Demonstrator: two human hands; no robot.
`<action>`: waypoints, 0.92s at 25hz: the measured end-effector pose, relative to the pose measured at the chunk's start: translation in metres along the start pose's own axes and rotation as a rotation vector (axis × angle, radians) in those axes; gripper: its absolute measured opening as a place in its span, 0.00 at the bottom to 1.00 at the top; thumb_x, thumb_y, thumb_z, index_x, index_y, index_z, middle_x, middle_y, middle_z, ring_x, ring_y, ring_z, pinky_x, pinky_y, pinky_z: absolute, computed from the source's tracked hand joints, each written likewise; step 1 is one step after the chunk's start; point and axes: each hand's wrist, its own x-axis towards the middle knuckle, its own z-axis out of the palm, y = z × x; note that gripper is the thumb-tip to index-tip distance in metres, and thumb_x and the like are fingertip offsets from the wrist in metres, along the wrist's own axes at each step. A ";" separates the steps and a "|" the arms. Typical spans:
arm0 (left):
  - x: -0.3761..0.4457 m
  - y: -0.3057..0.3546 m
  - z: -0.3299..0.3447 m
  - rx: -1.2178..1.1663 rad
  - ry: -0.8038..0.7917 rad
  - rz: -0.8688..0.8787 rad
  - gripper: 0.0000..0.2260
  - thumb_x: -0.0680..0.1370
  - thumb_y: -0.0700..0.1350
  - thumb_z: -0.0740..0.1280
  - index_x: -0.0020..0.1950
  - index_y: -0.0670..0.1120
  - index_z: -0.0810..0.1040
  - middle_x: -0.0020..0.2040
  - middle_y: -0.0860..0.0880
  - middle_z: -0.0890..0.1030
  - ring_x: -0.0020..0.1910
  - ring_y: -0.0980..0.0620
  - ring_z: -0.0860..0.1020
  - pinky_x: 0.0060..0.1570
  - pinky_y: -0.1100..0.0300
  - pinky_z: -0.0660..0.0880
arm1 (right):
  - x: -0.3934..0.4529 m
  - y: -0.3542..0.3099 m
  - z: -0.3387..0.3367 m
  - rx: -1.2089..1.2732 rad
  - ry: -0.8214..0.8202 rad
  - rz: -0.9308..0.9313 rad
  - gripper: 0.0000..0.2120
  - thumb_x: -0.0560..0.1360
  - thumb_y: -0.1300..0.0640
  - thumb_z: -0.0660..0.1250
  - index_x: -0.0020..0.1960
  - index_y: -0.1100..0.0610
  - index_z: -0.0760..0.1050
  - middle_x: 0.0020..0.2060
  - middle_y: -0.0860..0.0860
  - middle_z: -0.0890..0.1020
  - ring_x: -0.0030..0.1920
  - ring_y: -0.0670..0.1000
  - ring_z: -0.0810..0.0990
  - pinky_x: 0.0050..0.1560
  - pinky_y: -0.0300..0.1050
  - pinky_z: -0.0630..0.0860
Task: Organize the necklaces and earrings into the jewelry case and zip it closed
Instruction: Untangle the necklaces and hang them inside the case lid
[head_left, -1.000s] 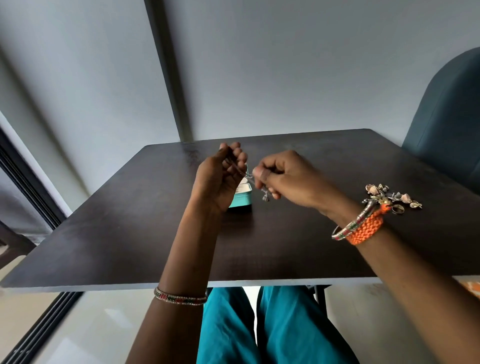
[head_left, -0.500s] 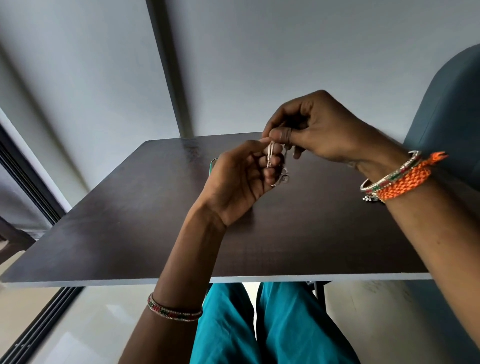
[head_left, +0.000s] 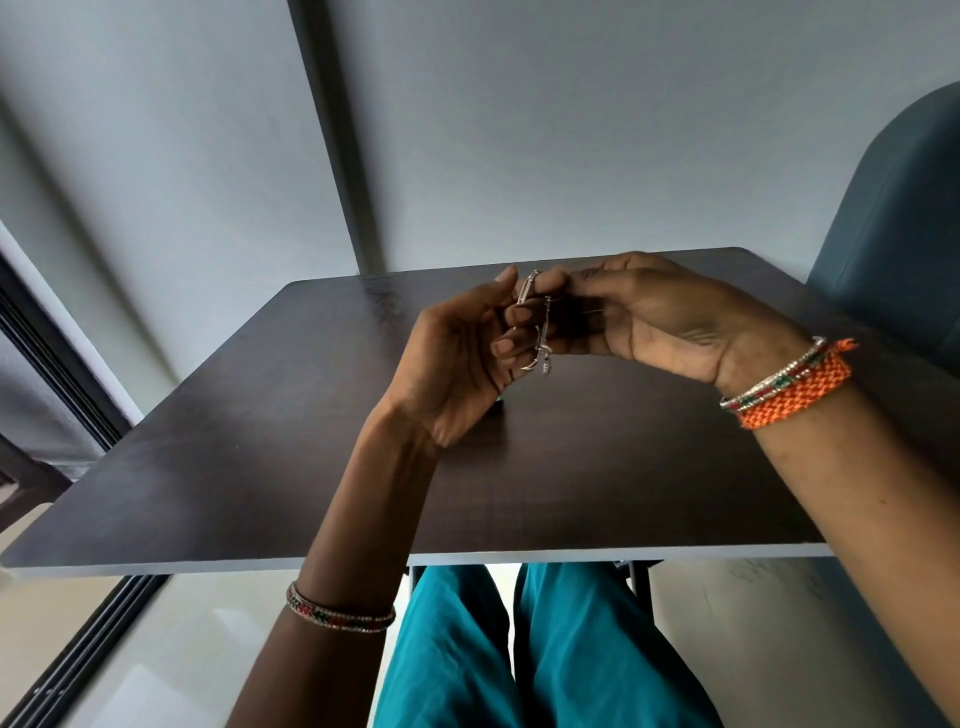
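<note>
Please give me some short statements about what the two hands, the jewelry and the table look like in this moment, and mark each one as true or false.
1. Both hands are raised above the dark table. True.
2. The left hand holds a silver piece of jewelry in its curled fingers. True.
3. The right hand lies flat on the table. False: it is lifted, its fingers meeting the left hand at the jewelry.
4. An orange woven band is on the left wrist. False: it is on the right wrist.
5. The person wears teal trousers. True.
</note>
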 end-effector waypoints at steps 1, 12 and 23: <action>0.001 0.000 0.002 0.039 0.001 0.003 0.15 0.75 0.46 0.60 0.53 0.38 0.79 0.33 0.52 0.68 0.25 0.59 0.65 0.30 0.68 0.61 | 0.001 0.002 -0.001 0.006 0.019 0.004 0.11 0.79 0.62 0.60 0.56 0.67 0.77 0.59 0.66 0.77 0.57 0.60 0.78 0.55 0.50 0.78; 0.010 -0.016 0.009 0.339 0.244 0.146 0.10 0.81 0.38 0.57 0.43 0.42 0.75 0.27 0.53 0.71 0.22 0.58 0.70 0.24 0.69 0.70 | -0.003 0.024 -0.001 0.053 0.074 -0.080 0.12 0.74 0.63 0.66 0.56 0.68 0.78 0.47 0.60 0.84 0.42 0.52 0.84 0.48 0.46 0.81; 0.004 -0.001 -0.013 0.641 0.451 0.193 0.07 0.77 0.38 0.65 0.40 0.43 0.79 0.34 0.48 0.80 0.37 0.53 0.78 0.45 0.62 0.75 | 0.001 0.032 0.002 -0.037 0.220 -0.181 0.05 0.75 0.65 0.65 0.43 0.65 0.79 0.32 0.54 0.77 0.33 0.48 0.77 0.37 0.39 0.80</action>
